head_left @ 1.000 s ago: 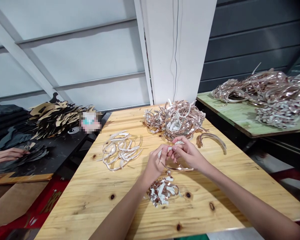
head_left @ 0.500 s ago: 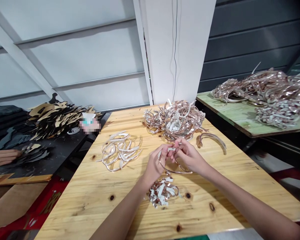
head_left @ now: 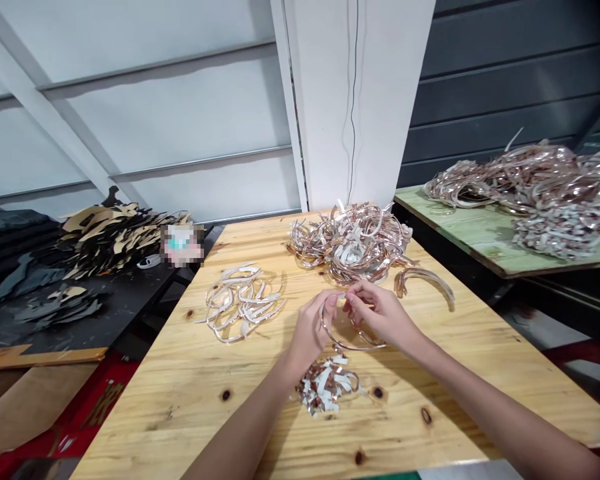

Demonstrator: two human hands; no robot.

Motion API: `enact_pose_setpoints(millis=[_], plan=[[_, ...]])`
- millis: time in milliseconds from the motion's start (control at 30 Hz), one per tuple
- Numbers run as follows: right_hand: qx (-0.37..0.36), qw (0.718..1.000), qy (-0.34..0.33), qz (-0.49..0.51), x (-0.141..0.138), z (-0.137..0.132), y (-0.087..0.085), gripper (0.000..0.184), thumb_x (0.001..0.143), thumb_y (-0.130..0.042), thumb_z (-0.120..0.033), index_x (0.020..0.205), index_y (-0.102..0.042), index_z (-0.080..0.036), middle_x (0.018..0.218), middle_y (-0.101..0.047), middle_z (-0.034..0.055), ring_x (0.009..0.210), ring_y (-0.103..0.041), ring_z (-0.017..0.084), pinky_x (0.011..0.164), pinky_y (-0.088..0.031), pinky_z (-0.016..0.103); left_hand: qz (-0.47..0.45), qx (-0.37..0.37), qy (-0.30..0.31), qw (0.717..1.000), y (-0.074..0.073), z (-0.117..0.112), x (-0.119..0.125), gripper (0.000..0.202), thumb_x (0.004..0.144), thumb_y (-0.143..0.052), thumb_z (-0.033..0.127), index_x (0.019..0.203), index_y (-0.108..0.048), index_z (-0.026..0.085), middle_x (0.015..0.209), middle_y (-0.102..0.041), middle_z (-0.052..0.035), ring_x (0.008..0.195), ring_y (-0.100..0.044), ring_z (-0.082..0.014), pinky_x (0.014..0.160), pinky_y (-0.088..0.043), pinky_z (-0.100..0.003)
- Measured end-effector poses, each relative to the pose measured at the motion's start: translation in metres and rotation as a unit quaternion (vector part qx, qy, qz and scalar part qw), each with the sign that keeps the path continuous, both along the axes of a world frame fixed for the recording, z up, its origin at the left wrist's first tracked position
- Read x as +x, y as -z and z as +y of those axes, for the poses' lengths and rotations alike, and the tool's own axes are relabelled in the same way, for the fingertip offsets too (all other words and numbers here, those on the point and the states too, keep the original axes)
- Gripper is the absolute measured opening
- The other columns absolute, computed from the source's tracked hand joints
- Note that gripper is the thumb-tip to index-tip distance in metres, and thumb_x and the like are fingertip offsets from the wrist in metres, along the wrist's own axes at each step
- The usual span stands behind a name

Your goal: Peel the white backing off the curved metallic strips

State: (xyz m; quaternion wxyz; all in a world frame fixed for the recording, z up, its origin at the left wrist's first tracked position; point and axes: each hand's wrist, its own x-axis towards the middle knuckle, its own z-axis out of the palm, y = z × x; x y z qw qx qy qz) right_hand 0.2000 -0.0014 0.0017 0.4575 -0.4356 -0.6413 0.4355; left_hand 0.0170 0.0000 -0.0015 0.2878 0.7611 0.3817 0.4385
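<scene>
A thin shiny rose-gold strip (head_left: 353, 347) hangs in a loop below my two hands, above the wooden table (head_left: 180, 400). My left hand (head_left: 316, 323) pinches it between thumb and fingers. Close beside it, my right hand (head_left: 373, 308) is closed with its fingertips on the strip too; the fingertips of both hands nearly meet. Just below lies a small heap of short white and rose-gold scraps (head_left: 325, 387). Loose curved strips (head_left: 243, 300) are spread to the left of my hands. Beyond them stands a large tangled pile of metallic strips (head_left: 355, 240).
A small curved bundle of strips (head_left: 427, 280) lies right of my hands. On the right, a green-topped table (head_left: 473, 230) bears more metallic strips (head_left: 545, 180). On the left, a dark table (head_left: 125, 313) holds black and tan cut pieces (head_left: 115, 233).
My fingertips have shifted slightly on the strip, and less of its pale side shows between them. The co-worker's hand at the left edge has left the view.
</scene>
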Motion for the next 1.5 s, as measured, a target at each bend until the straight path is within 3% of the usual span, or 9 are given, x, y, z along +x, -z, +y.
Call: enact_pose_setpoints(millis=[233,433,633,733,833,900,1133,1333,1500], plan=[[0.028,0.997,0.068,-0.033,-0.003,-0.004,0.0,0.021,0.095,-0.058,-0.039,0.088,-0.061,-0.02,0.07,-0.069,0.0031,0.06,-0.065,0.019,0.053,-0.047,0.027,0.022,0.01,0.025,0.999,-0.001,-0.001,0.001,0.041,0.107,-0.037,0.04,0.124,-0.067,0.017,0.084,-0.066,-0.0061,0.084,-0.065,-0.0193,0.083,-0.051,-0.03],[0.087,0.985,0.123,-0.084,-0.002,-0.004,0.001,0.01,0.087,-0.059,-0.025,0.079,-0.059,-0.02,0.063,-0.059,-0.0014,0.057,-0.056,0.016,0.054,-0.04,0.026,0.059,0.001,0.047,0.997,-0.003,-0.004,0.003,0.04,0.107,-0.036,0.04,0.126,-0.064,0.018,0.083,-0.066,-0.0058,0.079,-0.062,-0.0191,0.077,-0.048,-0.029],[0.159,0.954,0.151,-0.203,0.0,-0.001,-0.005,0.008,0.084,-0.058,-0.023,0.076,-0.056,-0.021,0.06,-0.057,-0.0036,0.055,-0.052,0.014,0.058,-0.037,0.026,0.001,-0.069,0.016,0.997,-0.003,-0.005,0.005,0.046,0.108,-0.031,0.045,0.096,-0.065,0.018,0.072,-0.058,-0.0015,0.068,-0.056,-0.0152,0.067,-0.043,-0.026],[0.126,0.97,0.11,-0.175,0.003,0.002,-0.003,0.007,0.087,-0.057,-0.026,0.087,-0.061,-0.02,0.068,-0.064,-0.0009,0.06,-0.058,0.016,0.056,-0.038,0.026,-0.033,-0.098,-0.019,0.994,-0.001,-0.003,0.006,0.052,0.106,-0.031,0.052,0.077,-0.057,0.018,0.067,-0.055,-0.0003,0.064,-0.053,-0.0139,0.064,-0.041,-0.025],[0.072,0.991,0.027,-0.114,0.004,0.004,0.001,0.018,0.093,-0.049,-0.026,0.099,-0.064,-0.019,0.071,-0.068,-0.0003,0.059,-0.061,0.016,0.055,-0.041,0.025,-0.037,-0.102,-0.035,0.993,0.001,0.0,0.005,0.054,0.106,-0.03,0.055,0.074,-0.053,0.019,0.065,-0.054,0.0007,0.061,-0.052,-0.0132,0.063,-0.041,-0.025],[0.06,0.994,-0.012,-0.095,0.002,0.003,0.003,0.023,0.096,-0.043,-0.025,0.095,-0.065,-0.019,0.064,-0.065,-0.0015,0.055,-0.059,0.016,0.056,-0.043,0.026,-0.031,-0.093,-0.037,0.994,0.002,0.001,0.004,0.053,0.105,-0.031,0.055,0.074,-0.053,0.019,0.065,-0.054,0.0009,0.06,-0.052,-0.0128,0.063,-0.041,-0.025],[0.115,0.98,0.015,-0.163,-0.002,-0.002,0.002,0.022,0.096,-0.05,-0.025,0.079,-0.064,-0.018,0.065,-0.065,-0.0001,0.056,-0.056,0.014,0.055,-0.038,0.025,-0.005,-0.098,-0.076,0.992,0.001,0.003,0.003,0.059,0.103,-0.032,0.06,0.071,-0.06,0.018,0.06,-0.058,-0.0003,0.057,-0.054,-0.0143,0.059,-0.04,-0.026],[0.045,0.994,-0.06,-0.075,-0.004,-0.01,-0.005,0.024,0.1,-0.048,-0.028,0.085,-0.065,-0.019,0.069,-0.069,-0.0002,0.054,-0.06,0.014,0.053,-0.042,0.024,0.016,-0.128,-0.157,0.979,-0.003,0.005,0.002,0.073,0.099,-0.039,0.065,0.043,-0.05,0.019,0.041,-0.047,0.0013,0.043,-0.048,-0.0125,0.057,-0.039,-0.028],[0.024,0.995,-0.098,-0.026,-0.008,-0.013,-0.008,0.025,0.102,-0.049,-0.036,0.088,-0.062,-0.02,0.072,-0.07,0.0009,0.055,-0.063,0.014,0.053,-0.046,0.024,0.039,-0.077,-0.103,0.991,-0.003,0.004,0.0,0.063,0.102,-0.038,0.06,0.061,-0.06,0.018,0.053,-0.056,0.0005,0.052,-0.053,-0.0141,0.058,-0.037,-0.027]])
